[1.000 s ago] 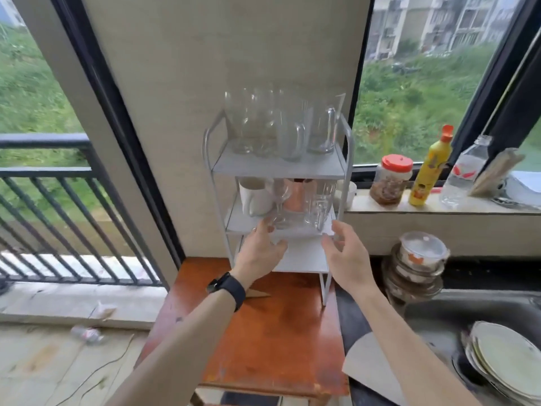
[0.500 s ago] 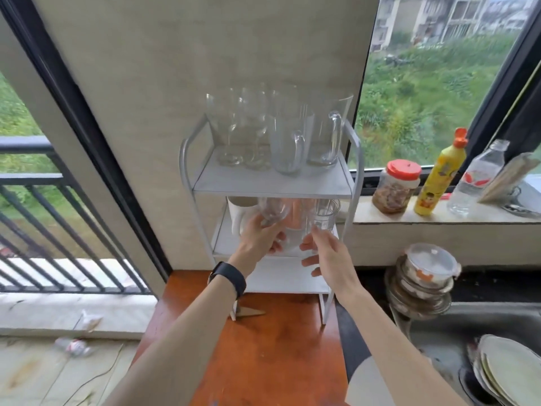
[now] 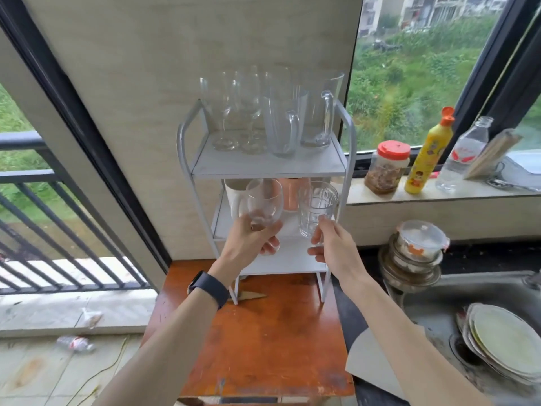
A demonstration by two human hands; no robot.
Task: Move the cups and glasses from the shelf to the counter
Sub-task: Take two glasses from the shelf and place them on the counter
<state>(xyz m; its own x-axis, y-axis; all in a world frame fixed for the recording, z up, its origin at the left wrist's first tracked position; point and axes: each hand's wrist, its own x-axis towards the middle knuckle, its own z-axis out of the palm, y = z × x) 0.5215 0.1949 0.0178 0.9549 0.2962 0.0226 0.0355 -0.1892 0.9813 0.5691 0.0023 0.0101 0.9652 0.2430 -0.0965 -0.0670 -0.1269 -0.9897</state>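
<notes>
A white three-tier shelf [image 3: 269, 168] stands at the back of an orange-brown counter [image 3: 263, 341]. My left hand [image 3: 248, 244] grips a round clear wine glass [image 3: 265, 203] by its base, held in front of the middle tier. My right hand [image 3: 333, 247] holds a ribbed clear tumbler [image 3: 316, 209] beside it. On the top tier stand wine glasses [image 3: 234, 109] and two tall glass mugs [image 3: 292, 118]. A white mug [image 3: 234, 194] and an orange cup [image 3: 291, 193] remain on the middle tier, partly hidden behind the held glasses.
To the right, a window sill holds a red-lidded jar [image 3: 386, 165], a yellow bottle [image 3: 427, 153] and a water bottle [image 3: 462, 156]. A sink [image 3: 439, 306] holds stacked plates [image 3: 503, 341]; stacked bowls [image 3: 412, 256] sit at its back edge. A railing [image 3: 44, 230] is on the left.
Both hands reached into the middle tier, closed on the wine glass and the tumbler, and drew them out and up in front of the shelf.
</notes>
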